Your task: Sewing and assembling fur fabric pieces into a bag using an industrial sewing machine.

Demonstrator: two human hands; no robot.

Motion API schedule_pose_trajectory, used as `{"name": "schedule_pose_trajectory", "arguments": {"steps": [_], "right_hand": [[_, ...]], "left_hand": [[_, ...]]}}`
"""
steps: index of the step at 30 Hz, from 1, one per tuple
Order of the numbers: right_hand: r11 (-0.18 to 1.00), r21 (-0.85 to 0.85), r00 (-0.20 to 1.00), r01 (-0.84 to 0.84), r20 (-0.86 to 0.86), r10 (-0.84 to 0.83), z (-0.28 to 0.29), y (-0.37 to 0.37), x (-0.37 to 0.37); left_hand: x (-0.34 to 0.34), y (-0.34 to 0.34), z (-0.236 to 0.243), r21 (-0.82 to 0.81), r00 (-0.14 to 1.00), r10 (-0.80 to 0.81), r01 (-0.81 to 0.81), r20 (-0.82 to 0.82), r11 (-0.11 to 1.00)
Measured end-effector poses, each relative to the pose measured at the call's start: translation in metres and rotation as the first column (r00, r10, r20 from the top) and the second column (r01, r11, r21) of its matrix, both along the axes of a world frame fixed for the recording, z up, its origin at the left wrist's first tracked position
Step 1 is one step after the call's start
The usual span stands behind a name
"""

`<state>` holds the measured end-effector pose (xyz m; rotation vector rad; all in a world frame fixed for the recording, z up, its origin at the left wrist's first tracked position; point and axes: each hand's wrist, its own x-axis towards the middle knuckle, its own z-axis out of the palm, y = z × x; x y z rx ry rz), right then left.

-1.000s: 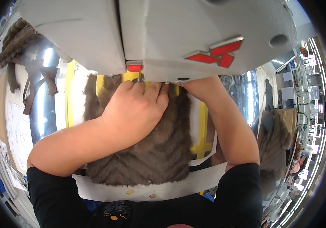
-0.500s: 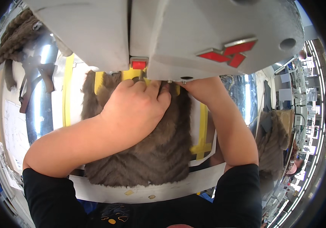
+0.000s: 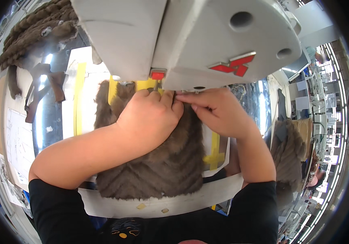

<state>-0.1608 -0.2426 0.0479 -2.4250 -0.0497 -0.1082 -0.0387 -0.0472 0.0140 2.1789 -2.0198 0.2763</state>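
A brown fur piece (image 3: 154, 171) lies in front of me under the grey head of a sewing machine (image 3: 198, 49). My left hand (image 3: 152, 116) rests across the fur's upper part, its fingers curled and closed on the fur beside the machine's needle area. From the right, my right hand (image 3: 223, 112) reaches in with fingers stretched leftward. Its fingertips touch the fur near the left fingertips, and its thumb stands apart from the index finger. A thin dark edge shows between the two hands; what exactly it is I cannot tell. The machine head partly hides the fur's far edge.
Yellow tape strips (image 3: 79, 97) mark the white work surface. More brown fur (image 3: 40, 32) lies at the far left, near dark strips (image 3: 46, 87). At right, another fur pile (image 3: 288, 150) hangs beside a cardboard box (image 3: 302, 130). The machine head overhangs both hands.
My right hand has come out from beneath the machine head, toward me, and its fingers now show beside the left. The view has shifted slightly; the left hand still presses the fur.
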Motion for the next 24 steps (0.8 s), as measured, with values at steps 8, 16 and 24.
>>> {"name": "schedule_pose_trajectory", "arguments": {"steps": [8, 16, 24], "right_hand": [[0.990, 0.010, 0.981, 0.137, -0.141, -0.135, 0.000, 0.007, 0.005], [0.989, -0.096, 0.989, 0.116, -0.078, -0.124, -0.008, 0.010, 0.001], [0.934, -0.340, 0.994, 0.106, 0.066, -0.089, -0.010, 0.017, -0.004]], "left_hand": [[0.002, 0.002, -0.001, -0.051, 0.999, 0.018, -0.020, -0.041, 0.998], [0.000, 0.002, 0.000, -0.040, 0.998, 0.008, -0.010, -0.064, 0.999], [0.001, -0.001, -0.003, -0.104, 0.999, 0.032, -0.033, -0.010, 0.994]]}}
